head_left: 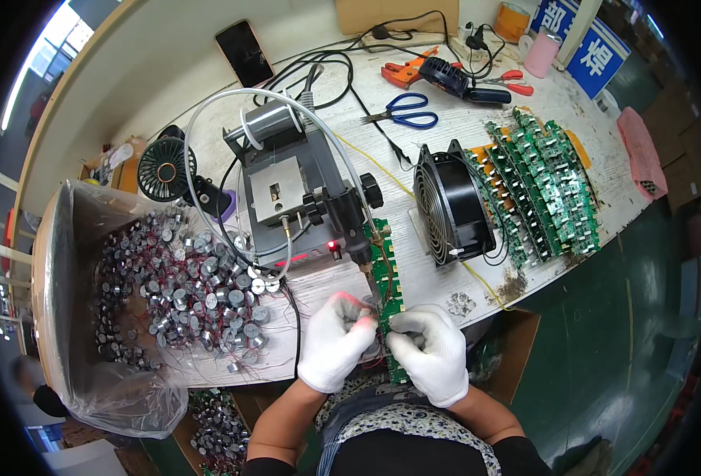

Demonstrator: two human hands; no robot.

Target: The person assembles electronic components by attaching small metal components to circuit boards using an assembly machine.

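Note:
A long green circuit board strip (394, 282) runs from under the soldering machine (279, 190) toward me. The machine's soldering iron (358, 246) points down at the strip's left edge. My left hand (336, 341), in a white glove, is closed in a pinch beside that edge, just below the iron's tip. Thin red wires show under its fingers, but what it pinches is hidden. My right hand (431, 355), gloved too, has its fingers closed on the strip's right edge. A small red light shines on the machine near the iron.
Many small round metal motors (207, 293) with red wires lie heaped at left, beside a plastic-lined box (57, 270). A black fan (453, 206) stands right of the strip. Beyond it are stacked circuit boards (537, 186). Blue scissors (410, 113), orange pliers (404, 73), cables and a phone (244, 53) lie behind.

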